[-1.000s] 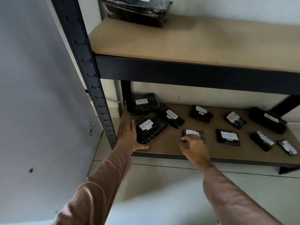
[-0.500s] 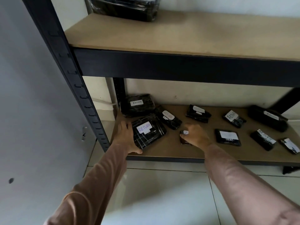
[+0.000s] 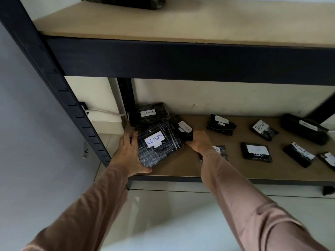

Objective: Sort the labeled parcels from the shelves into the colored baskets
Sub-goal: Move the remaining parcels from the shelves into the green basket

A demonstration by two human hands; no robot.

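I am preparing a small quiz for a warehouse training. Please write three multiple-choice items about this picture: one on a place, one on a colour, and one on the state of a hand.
1. Where is the big parcel whose label says RETURN in capital letters?
A. on the upper shelf
B. at the left front of the lower shelf
C. on the floor

2. What colour is the writing on that label?
A. red
B. green
C. blue

3. What is the left hand doing?
A. gripping the big parcel
B. hanging free with nothing in it
C. lying flat on the floor

Answers:
1 B: the parcel is over the left front part of the lower board.
2 C: the letters are blue on a white label.
3 A: the fingers lie along the parcel's left edge and the thumb hooks round its near corner.
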